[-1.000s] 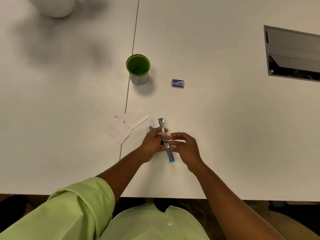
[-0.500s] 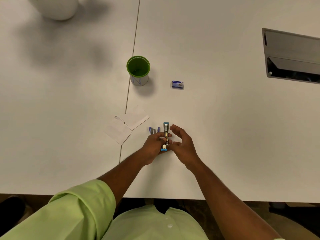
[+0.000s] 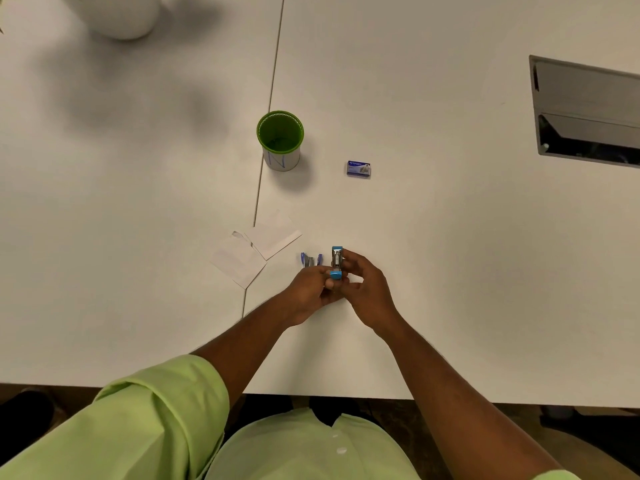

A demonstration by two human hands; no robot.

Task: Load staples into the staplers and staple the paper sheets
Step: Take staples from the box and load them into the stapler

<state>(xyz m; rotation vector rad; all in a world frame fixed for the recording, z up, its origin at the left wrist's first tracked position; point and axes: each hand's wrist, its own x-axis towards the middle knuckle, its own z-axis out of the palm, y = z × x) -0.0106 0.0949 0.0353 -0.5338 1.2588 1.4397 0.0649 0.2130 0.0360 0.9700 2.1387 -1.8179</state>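
Since the earlier frame the small blue-and-silver metal stapler [image 3: 337,264] had folded shut and shorter, held just above the white tabletop [image 3: 450,237] between the left hand [image 3: 313,292] and right hand [image 3: 367,289], each grip pinching it; light, rigid, slick, probably best taken by its sides.

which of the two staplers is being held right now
The light blue stapler, gripped by the left hand and right hand. The darker blue stapler lies untouched on the table just left of it.
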